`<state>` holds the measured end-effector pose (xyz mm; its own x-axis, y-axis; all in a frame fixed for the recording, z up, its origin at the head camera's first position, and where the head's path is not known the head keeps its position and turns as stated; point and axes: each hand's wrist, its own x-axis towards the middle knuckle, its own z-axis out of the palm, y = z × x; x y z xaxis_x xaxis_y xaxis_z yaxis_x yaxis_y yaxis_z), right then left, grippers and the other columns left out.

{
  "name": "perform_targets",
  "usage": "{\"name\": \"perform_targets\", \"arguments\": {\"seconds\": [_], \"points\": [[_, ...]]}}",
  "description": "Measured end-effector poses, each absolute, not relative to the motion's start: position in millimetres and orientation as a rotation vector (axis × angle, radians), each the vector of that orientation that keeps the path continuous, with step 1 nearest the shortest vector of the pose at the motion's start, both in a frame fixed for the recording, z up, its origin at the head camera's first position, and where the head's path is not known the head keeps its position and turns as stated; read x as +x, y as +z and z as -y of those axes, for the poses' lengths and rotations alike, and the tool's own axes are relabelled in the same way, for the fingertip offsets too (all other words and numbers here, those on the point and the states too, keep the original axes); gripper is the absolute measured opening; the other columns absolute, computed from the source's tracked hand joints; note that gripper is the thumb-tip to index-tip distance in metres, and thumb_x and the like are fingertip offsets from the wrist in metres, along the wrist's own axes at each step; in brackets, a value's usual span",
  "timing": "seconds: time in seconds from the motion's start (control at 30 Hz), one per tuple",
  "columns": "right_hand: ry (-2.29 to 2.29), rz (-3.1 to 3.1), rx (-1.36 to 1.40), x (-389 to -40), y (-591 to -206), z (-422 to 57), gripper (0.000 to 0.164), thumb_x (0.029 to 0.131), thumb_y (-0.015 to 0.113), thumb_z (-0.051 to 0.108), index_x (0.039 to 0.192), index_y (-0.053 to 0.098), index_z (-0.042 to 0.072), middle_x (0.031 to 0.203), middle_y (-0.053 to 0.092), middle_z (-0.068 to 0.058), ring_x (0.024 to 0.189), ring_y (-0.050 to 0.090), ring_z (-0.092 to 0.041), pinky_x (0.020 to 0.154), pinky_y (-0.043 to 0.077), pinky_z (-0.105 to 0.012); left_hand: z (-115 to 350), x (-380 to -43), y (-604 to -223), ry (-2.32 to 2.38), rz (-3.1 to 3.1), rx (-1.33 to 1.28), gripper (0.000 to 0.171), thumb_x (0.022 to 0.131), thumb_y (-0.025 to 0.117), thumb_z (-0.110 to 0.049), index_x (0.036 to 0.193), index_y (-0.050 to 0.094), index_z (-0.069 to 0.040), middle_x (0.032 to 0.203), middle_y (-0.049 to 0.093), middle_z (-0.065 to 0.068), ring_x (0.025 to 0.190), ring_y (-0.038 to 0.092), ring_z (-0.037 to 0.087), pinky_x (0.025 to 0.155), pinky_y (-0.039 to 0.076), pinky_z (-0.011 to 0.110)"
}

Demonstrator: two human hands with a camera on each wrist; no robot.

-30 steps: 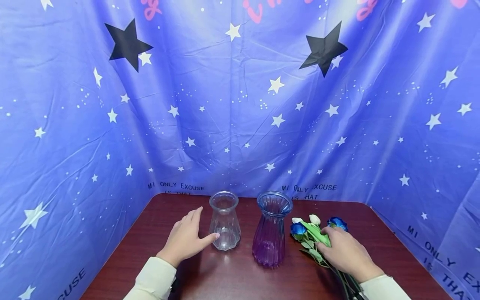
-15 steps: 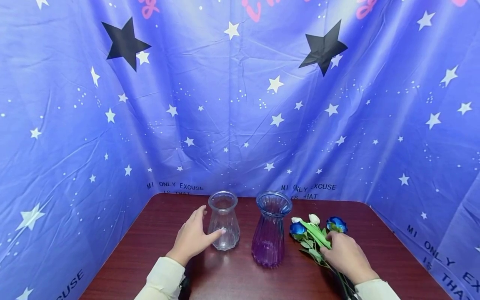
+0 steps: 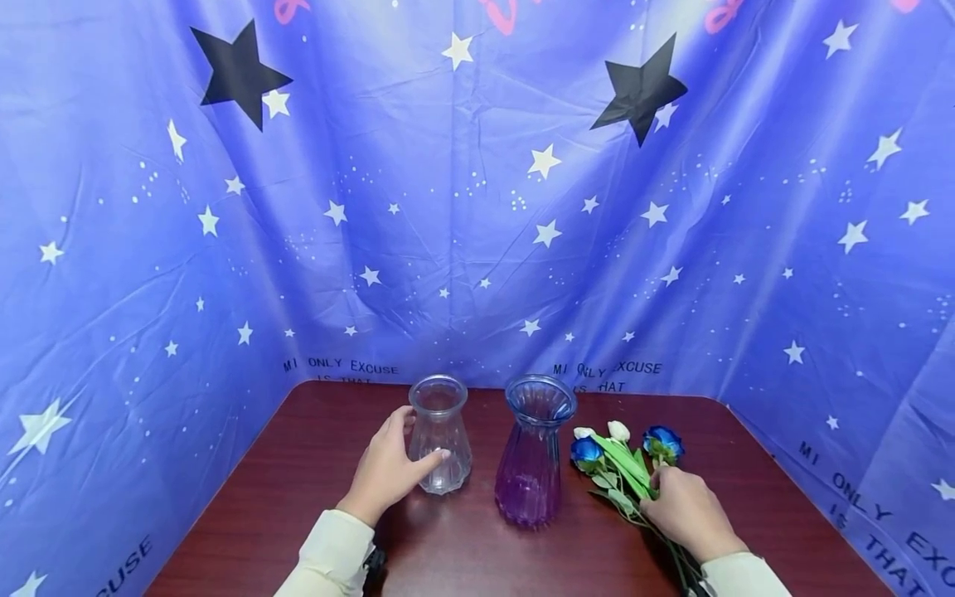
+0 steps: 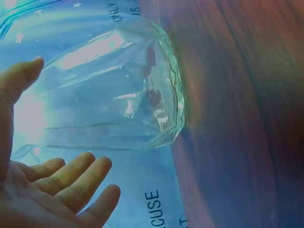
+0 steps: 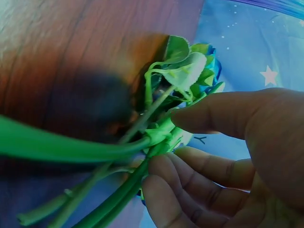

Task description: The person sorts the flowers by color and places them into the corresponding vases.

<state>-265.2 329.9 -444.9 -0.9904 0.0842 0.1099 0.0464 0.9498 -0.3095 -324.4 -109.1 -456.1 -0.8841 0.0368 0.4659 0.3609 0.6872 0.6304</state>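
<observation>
A clear glass vase (image 3: 440,448) stands upright on the table. My left hand (image 3: 388,473) is beside it, thumb across its near side and fingers along its left, spread round the glass without closing on it; the left wrist view shows the vase (image 4: 118,95) and relaxed fingers. A purple-tinted glass vase (image 3: 530,464) with a blue rim stands to its right. Blue roses (image 3: 662,445) and white tulips (image 3: 618,431) lie in a bunch at right. Over their stems (image 5: 135,185), my right hand (image 3: 690,510) pinches a green flower stem between thumb and fingers.
The dark red wooden table (image 3: 448,555) is enclosed at the back and sides by a blue star-printed cloth (image 3: 462,207). The purple vase stands between the clear vase and the flowers.
My left hand has moved right, closer to the clear vase. The right hand has shifted slightly along the flower bunch, its fingers drawing in on a stem. The head view has shifted slightly.
</observation>
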Motion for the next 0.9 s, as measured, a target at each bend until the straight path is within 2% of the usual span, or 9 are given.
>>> {"name": "perform_targets", "arguments": {"seconds": [0.23, 0.5, 0.7, 0.9], "points": [[0.485, 2.985, -0.095, -269.3, -450.7, -332.8, 0.022, 0.076, 0.078, 0.015, 0.090, 0.064, 0.005, 0.080, 0.064, -0.005, 0.072, 0.059, -0.024, 0.066, 0.050, -0.048, 107.6, -325.6, -452.7, -1.032, 2.491, -0.292, 0.076, 0.080, 0.086, -0.049, 0.139, 0.054, -0.015, 0.126, 0.069, 0.006, 0.114, 0.068, 0.025, 0.093, 0.055, 0.050], [0.471, 2.975, -0.097, -269.0, -453.7, -331.0, 0.030, 0.071, 0.081, 0.016, 0.078, 0.053, 0.011, 0.070, 0.052, -0.002, 0.067, 0.050, -0.022, 0.061, 0.042, -0.041, 107.8, -324.9, -458.1, -1.050, 2.491, -0.373, 0.091, 0.079, 0.087, -0.050, 0.151, 0.047, -0.011, 0.134, 0.061, 0.009, 0.122, 0.062, 0.028, 0.101, 0.052, 0.052], [0.468, 2.955, -0.088, -268.5, -453.1, -330.6, 0.029, 0.070, 0.081, 0.013, 0.073, 0.052, 0.013, 0.067, 0.047, 0.000, 0.065, 0.046, -0.021, 0.059, 0.039, -0.039, 104.8, -325.2, -458.1, -1.149, 2.450, -0.432, 0.091, 0.079, 0.090, -0.041, 0.152, 0.045, -0.010, 0.143, 0.059, 0.011, 0.131, 0.058, 0.030, 0.108, 0.048, 0.053], [0.455, 2.963, -0.095, -268.7, -449.9, -331.5, 0.021, 0.071, 0.079, 0.013, 0.075, 0.058, 0.012, 0.070, 0.053, 0.000, 0.067, 0.050, -0.022, 0.061, 0.043, -0.041, 105.4, -324.1, -457.4, -1.149, 2.462, -0.420, 0.091, 0.079, 0.090, -0.039, 0.151, 0.045, -0.008, 0.143, 0.058, 0.013, 0.133, 0.057, 0.030, 0.110, 0.047, 0.051]]}}
